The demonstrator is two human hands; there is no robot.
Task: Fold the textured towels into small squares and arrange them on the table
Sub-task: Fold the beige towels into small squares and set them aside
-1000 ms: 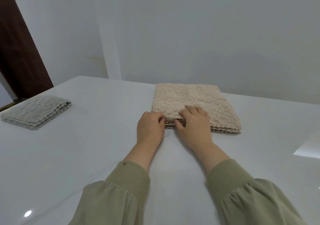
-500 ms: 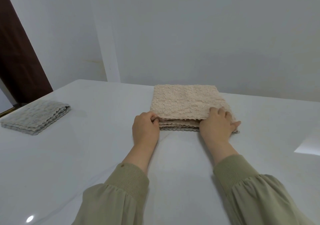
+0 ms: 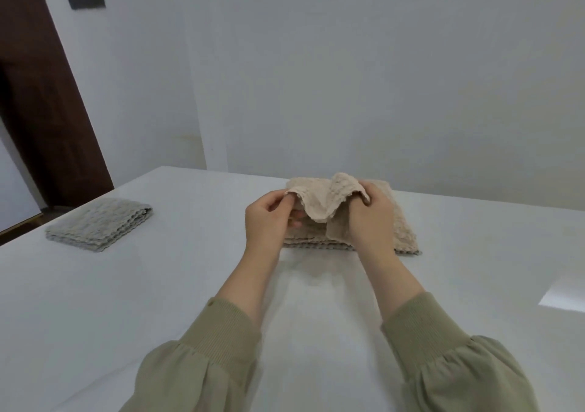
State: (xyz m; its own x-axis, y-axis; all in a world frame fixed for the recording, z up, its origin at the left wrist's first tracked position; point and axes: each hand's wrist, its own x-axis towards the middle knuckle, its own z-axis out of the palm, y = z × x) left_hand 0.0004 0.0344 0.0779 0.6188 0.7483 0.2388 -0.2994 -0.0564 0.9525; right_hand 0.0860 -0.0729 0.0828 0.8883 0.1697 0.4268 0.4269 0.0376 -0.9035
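Observation:
A beige textured towel (image 3: 323, 204) hangs in the air between my hands, sagging in the middle. My left hand (image 3: 269, 220) pinches its left corner and my right hand (image 3: 370, 221) pinches its right corner. Under it lies a stack of beige towels (image 3: 403, 231) on the white table (image 3: 158, 285), partly hidden by my hands. A folded grey textured towel (image 3: 99, 223) lies flat at the table's left side, well apart from both hands.
The table's far edge meets a plain white wall. A dark brown door (image 3: 41, 110) stands at the left, past the table's left edge. A bright patch of light (image 3: 562, 297) falls on the table at the right.
Both hands have lifted the top beige towel off the stack by its near corners. Before, they lay on the stack's near edge, and the right hand had slid to the right corner.

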